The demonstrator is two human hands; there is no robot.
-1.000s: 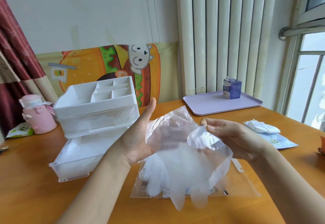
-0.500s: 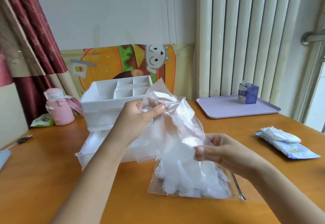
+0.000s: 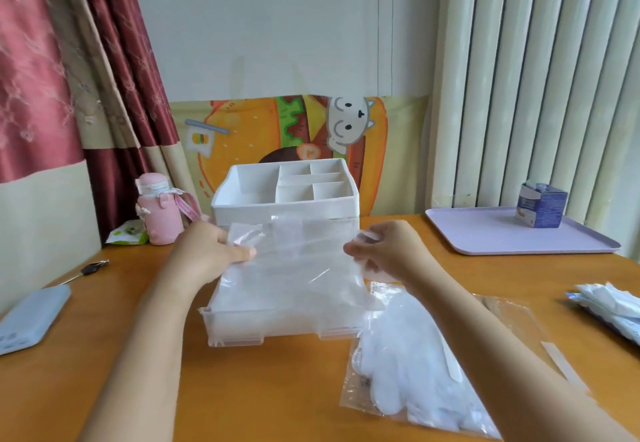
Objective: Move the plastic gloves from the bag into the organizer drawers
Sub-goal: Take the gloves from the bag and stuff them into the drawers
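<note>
**Glove spread flat over the open drawer, not yet released**

Left hand [image 3: 214, 251]: thumb and fingers curled in a pinch on the left edge of a thin clear plastic glove [image 3: 298, 265]. Right hand [image 3: 384, 251]: fingertips bunched and pinching the opposite edge. The film is pulled nearly taut between the two hands.

Change: a second ago the glove hung crumpled above the bag. Half a second ago the left hand had it lifted in a loose bunch. Now it is opened out into a sheet and sits over the drawer rather than the bag. Judgement: the carry is finished and this glove is at the placing stage. What remains is lowering and letting go.

Directly under the glove, at 6 o'clock from the hands, is the pulled-out translucent plastic drawer [image 3: 235, 334]. Whether the film already touches its contents cannot be told. The drawer belongs to the white plastic organizer with a divided top [image 3: 277, 207], at 12 o'clock.

At 5 o'clock from the right hand lies the clear flat zip bag [image 3: 519, 330] on the orange-brown wooden table [image 3: 277, 393]. It still holds a stack of pale plastic gloves [image 3: 408, 369], so a good share of the task appears left.

Periphery:
- 2 o'clock: lilac rectangular tray [image 3: 485, 240] with a small blue carton [image 3: 540, 207] on it.
- 3 o'clock: white wipes packet [image 3: 609, 303].
- 10 o'clock: pink bottle [image 3: 159, 213].
- 8 o'clock: pale blue slab-shaped device [image 3: 31, 317].

Risk: light film may cling to the fingers or drift on release.
</note>
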